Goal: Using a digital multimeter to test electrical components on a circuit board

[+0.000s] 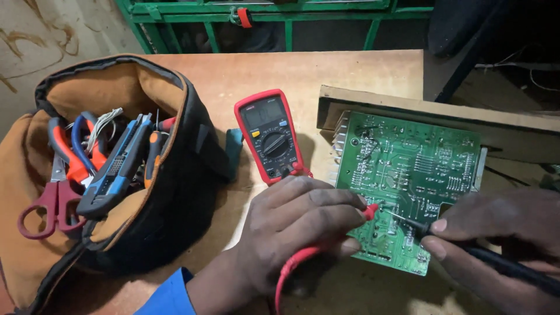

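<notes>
A green circuit board lies solder side up on a wooden table, leaning on a wooden plank. My left hand grips a red test probe whose tip touches the board's lower left part; its red lead trails toward me. My right hand pinches a black test probe, tip on the board a little to the right of the red one. A red multimeter with a dial and a grey screen lies just left of the board, above my left hand.
An open black and tan tool bag stands at the left, holding pliers, scissors with maroon handles, a blue crimping tool and several screwdrivers. A green metal frame runs along the table's far edge. Dark cables lie at the right.
</notes>
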